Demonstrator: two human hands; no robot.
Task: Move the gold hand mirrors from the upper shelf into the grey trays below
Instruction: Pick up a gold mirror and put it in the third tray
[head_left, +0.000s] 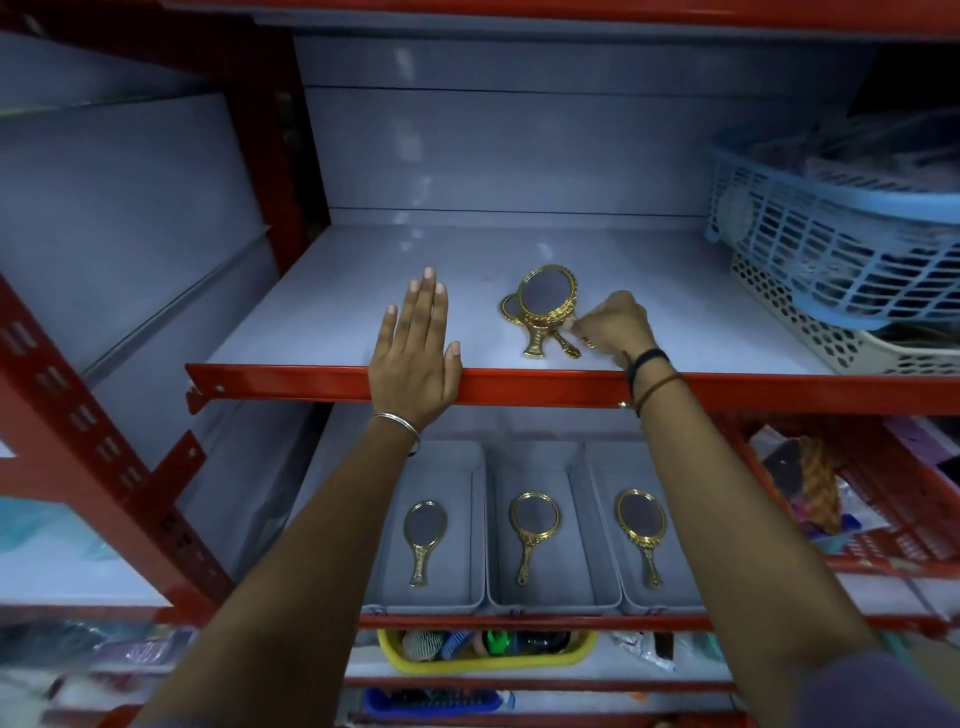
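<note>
A small pile of gold hand mirrors (545, 304) lies on the white upper shelf (322, 322), handles toward me. My right hand (615, 327) is curled beside the pile, fingertips pinched on a mirror at its right edge near the handles. My left hand (415, 353) rests flat and open on the shelf's front, left of the pile, holding nothing. Below stand three grey trays side by side: left tray (431, 457), middle tray (535, 457), right tray (608, 462). Each holds one gold mirror: (425, 540), (532, 535), (641, 535).
A blue slotted basket (831, 223) sits on a white perforated basket (831, 338) at the shelf's right end. The red front rail (291, 382) runs under my wrists. A yellow basket (488, 662) of combs sits on the shelf beneath the trays. Packaged goods crowd the right.
</note>
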